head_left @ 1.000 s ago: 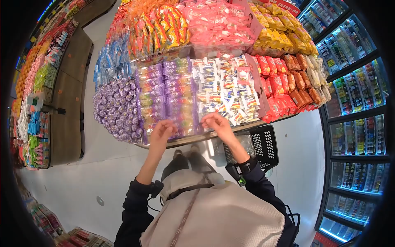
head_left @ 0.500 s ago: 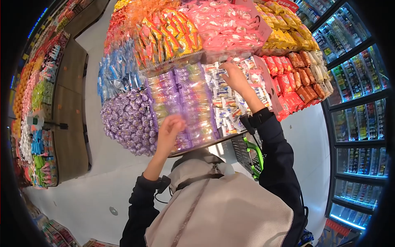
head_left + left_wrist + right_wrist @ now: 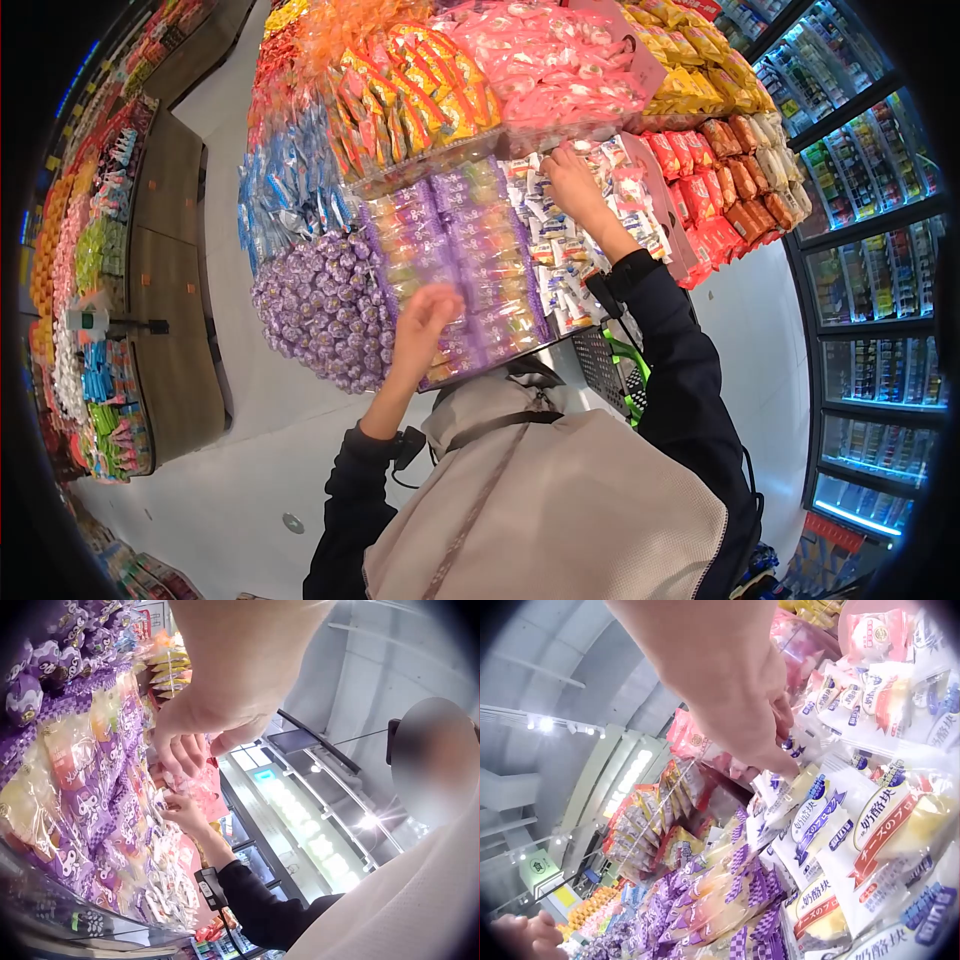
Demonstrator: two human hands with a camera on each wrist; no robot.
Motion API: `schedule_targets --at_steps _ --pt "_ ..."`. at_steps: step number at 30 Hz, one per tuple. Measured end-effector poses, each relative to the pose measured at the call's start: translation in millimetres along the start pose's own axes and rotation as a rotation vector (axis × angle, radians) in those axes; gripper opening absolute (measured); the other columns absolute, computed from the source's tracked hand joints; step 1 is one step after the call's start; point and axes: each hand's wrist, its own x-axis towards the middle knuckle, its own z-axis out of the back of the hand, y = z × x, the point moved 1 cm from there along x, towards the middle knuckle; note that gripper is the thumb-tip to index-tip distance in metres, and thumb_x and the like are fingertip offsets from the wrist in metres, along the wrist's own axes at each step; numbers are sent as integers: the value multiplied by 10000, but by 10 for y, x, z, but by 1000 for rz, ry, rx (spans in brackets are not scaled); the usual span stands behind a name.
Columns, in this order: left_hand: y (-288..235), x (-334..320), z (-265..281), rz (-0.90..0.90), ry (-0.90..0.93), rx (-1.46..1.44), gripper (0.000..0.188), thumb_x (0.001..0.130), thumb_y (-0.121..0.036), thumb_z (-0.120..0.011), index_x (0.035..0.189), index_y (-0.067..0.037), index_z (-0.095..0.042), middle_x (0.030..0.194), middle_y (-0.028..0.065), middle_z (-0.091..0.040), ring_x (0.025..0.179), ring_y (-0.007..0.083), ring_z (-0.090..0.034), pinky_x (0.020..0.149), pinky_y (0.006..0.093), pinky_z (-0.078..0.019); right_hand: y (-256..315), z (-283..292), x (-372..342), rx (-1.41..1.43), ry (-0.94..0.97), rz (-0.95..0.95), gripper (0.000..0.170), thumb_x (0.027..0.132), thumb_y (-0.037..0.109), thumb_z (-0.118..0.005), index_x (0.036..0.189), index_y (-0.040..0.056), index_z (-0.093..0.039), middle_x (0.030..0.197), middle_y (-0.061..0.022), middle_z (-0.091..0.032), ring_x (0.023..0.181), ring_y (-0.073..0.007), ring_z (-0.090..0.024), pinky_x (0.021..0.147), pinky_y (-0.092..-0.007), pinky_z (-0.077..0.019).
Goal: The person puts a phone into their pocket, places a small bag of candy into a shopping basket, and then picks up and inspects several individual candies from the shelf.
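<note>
My right hand (image 3: 580, 192) reaches down among white candy packets (image 3: 560, 250), thumb and fingers apart. In the right wrist view, the fingertips of that hand (image 3: 742, 724) touch the white packets (image 3: 817, 825), with packet edges between them; whether one is pinched cannot be made out. My left hand (image 3: 426, 318) hovers, slightly blurred, over the near part of purple-edged clear bags (image 3: 470, 235). In the left wrist view, the left hand (image 3: 217, 712) hangs with loosely bent fingers, holding nothing, above the purple bags (image 3: 90, 802).
Purple round sweets (image 3: 325, 310) and blue packets (image 3: 290, 185) lie left. Behind are orange-yellow bags (image 3: 410, 95) and pink bags (image 3: 550, 65); red packets (image 3: 695, 200) lie right. A dark basket (image 3: 600, 370) stands below the display edge. Lit coolers (image 3: 870, 250) line the right.
My right hand has moved forward from the near edge into the white packets. The left hand stays over the near purple bags. The view has shifted, placing the display slightly lower and farther right.
</note>
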Motion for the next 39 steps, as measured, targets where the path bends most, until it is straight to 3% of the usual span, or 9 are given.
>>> schedule_targets --at_steps 3,9,10,13,16,25,29,32,39 --pt "-22 21 -29 -43 1 -7 198 869 -74 -499 1050 6 -486 963 80 -572 906 160 -560 821 269 -444 5 88 28 93 41 -22 168 662 50 -584 825 39 -544 902 -91 -512 1018 -283 -464 819 -396 -387" --pt "-170 179 -207 -98 -63 71 190 860 -60 -513 1039 3 -501 991 73 -572 929 140 -546 826 262 -422 97 697 56 563 -258 -158 183 731 83 -610 897 30 -555 828 -112 -546 821 -269 -544 696 -344 -425" --pt "-204 238 -254 -133 -67 73 187 861 -64 -514 1035 2 -505 996 72 -571 934 136 -543 826 260 -421 80 671 28 763 -364 -147 199 764 120 -640 922 31 -559 774 -69 -568 695 -172 -553 621 -267 -427" --pt "-406 367 -462 -257 -67 96 179 861 -55 -502 1031 -1 -512 1011 70 -560 966 128 -521 837 256 -409 228 946 -176 1530 -163 -393 195 786 125 -641 932 23 -561 769 -5 -562 693 -58 -524 603 -199 -410" --pt "-538 434 -670 -300 -44 62 199 849 -41 -507 1044 0 -506 1013 67 -554 974 131 -513 845 261 -405 467 1198 -441 1612 29 -460 205 801 106 -627 973 16 -563 815 25 -569 714 -8 -509 589 -157 -395" --pt "-390 461 -877 -196 78 113 202 808 -57 -579 997 -30 -514 960 37 -549 913 104 -524 779 241 -430 655 1105 -891 1589 402 -372 272 760 65 -660 1011 13 -568 951 -22 -584 904 -84 -545 805 -242 -437" --pt "-318 468 -838 -84 94 94 128 810 -64 -593 914 -39 -522 887 5 -550 842 80 -533 727 219 -435 655 1091 -862 1487 242 -291 271 759 55 -655 1007 16 -553 913 -23 -585 852 -89 -555 763 -232 -457" --pt "-299 498 -808 -68 35 80 100 816 -75 -594 875 -42 -519 850 -9 -545 810 67 -527 710 213 -430 636 1029 -805 1673 107 -467 227 784 39 -620 990 20 -527 894 -24 -584 821 -92 -561 702 -236 -490" --pt "-288 546 -708 3 19 -12 83 823 -101 -592 848 -59 -524 783 -30 -543 726 37 -482 631 189 -386 636 830 -793 1972 152 -698 94 831 40 -553 911 52 -505 868 -8 -579 796 -76 -558 658 -278 -522"
